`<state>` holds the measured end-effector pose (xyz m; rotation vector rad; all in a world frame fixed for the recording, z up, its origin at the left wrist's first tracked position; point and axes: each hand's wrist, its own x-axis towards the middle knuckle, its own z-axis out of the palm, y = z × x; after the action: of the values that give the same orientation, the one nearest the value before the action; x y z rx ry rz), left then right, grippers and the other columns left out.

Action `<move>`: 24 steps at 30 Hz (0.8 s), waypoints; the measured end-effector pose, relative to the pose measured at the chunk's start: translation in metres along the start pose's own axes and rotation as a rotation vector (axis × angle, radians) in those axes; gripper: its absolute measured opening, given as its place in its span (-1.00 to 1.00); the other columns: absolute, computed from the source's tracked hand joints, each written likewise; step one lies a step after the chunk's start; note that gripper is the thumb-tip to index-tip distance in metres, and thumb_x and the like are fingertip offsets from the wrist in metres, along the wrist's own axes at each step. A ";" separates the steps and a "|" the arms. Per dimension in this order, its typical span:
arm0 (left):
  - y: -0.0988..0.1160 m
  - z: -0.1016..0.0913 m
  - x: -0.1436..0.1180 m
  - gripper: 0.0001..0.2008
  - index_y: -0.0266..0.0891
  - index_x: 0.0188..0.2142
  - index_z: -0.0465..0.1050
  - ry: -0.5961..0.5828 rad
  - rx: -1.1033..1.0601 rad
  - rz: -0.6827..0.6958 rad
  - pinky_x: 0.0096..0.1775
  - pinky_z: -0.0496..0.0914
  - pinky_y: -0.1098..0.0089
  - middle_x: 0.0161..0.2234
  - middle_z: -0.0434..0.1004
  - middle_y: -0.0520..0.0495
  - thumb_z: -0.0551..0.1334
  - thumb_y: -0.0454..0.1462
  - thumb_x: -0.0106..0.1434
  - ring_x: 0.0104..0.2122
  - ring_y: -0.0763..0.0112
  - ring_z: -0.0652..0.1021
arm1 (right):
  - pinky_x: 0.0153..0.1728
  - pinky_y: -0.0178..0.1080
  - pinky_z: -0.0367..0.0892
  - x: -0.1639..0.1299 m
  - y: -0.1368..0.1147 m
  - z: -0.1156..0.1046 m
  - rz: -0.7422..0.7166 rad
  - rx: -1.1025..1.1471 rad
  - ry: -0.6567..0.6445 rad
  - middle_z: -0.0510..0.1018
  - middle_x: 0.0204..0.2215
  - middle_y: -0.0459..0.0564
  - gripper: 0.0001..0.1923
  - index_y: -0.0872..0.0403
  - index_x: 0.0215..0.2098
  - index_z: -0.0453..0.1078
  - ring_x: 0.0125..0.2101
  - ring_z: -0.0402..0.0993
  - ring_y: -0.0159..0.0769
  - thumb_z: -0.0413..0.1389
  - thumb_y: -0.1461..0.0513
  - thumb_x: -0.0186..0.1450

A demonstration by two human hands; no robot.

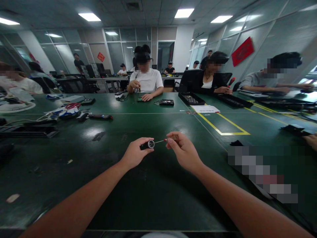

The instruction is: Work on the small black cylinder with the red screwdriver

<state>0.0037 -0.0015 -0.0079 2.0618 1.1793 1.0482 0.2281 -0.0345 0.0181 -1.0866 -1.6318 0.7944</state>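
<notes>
A broad dark green desk fills the lower view, its near edge running along the bottom and its far edge lying in front of the seated people. A thin white line crosses it from left to right, and yellow tape marks off a corner-shaped zone on the right half. Three people sit along the far and right sides, a fourth shows at the far left edge, and more stand or sit at desks deeper in the room. Three black trays lie in front of the seated people on the right, and another flat black tray sits on the left. A loose heap with red-handled scissors and cables lies left of centre, with a dark pen-like tool just beside it.

Both forearms reach in from the bottom over bare green surface, which is open all round the hands, with the nearest clutter well apart.

The left hand has its fingers closed round a small black cylindrical part, whose round silver end faces the right hand. The right hand has thumb and fingers pinched together on the red handle of a slim screwdriver. Its thin metal shaft points left and its tip meets the silver end of the part. Both are held above the desk at mid-width, just right of centre.
</notes>
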 end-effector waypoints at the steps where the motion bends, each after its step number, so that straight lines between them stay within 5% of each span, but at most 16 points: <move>1: 0.000 0.000 0.000 -0.59 -0.08 0.04 0.54 -0.001 0.004 0.000 0.16 0.33 0.19 0.01 0.59 -0.02 0.40 -0.35 0.18 0.03 0.26 0.54 | -0.25 -0.19 0.41 -0.001 0.000 0.000 -0.008 0.018 -0.030 0.56 -0.35 -0.07 -0.78 0.01 -0.04 0.37 -0.33 0.52 -0.27 0.05 0.10 0.41; 8: 0.001 0.000 -0.001 -0.57 -0.08 0.03 0.54 -0.018 0.021 -0.020 0.15 0.34 0.21 0.01 0.58 -0.01 0.41 -0.38 0.17 0.03 0.28 0.54 | -0.37 -0.23 0.32 -0.004 -0.007 0.001 -0.038 -0.106 0.055 0.51 -0.47 -0.07 -0.56 0.03 -0.12 0.52 -0.44 0.45 -0.29 -0.12 -0.01 0.48; 16: -0.002 -0.001 -0.001 -0.58 -0.08 0.03 0.54 -0.019 0.032 -0.003 0.15 0.35 0.17 0.00 0.58 -0.03 0.41 -0.38 0.18 0.02 0.25 0.54 | -0.25 -0.19 0.38 -0.003 -0.007 0.000 -0.086 -0.179 0.080 0.61 -0.28 0.00 -0.75 0.05 -0.07 0.44 -0.29 0.53 -0.23 0.01 0.13 0.43; 24: -0.003 0.001 -0.001 -0.59 -0.09 0.03 0.55 -0.027 0.035 -0.005 0.14 0.36 0.18 -0.01 0.59 -0.03 0.41 -0.37 0.17 0.01 0.25 0.55 | -0.31 -0.21 0.36 -0.003 -0.009 0.001 -0.063 -0.255 0.064 0.64 -0.36 -0.02 -0.58 0.03 -0.05 0.55 -0.37 0.54 -0.23 -0.09 0.03 0.48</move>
<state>0.0028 -0.0009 -0.0104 2.0918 1.1967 1.0011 0.2253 -0.0411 0.0245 -1.2185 -1.7360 0.5144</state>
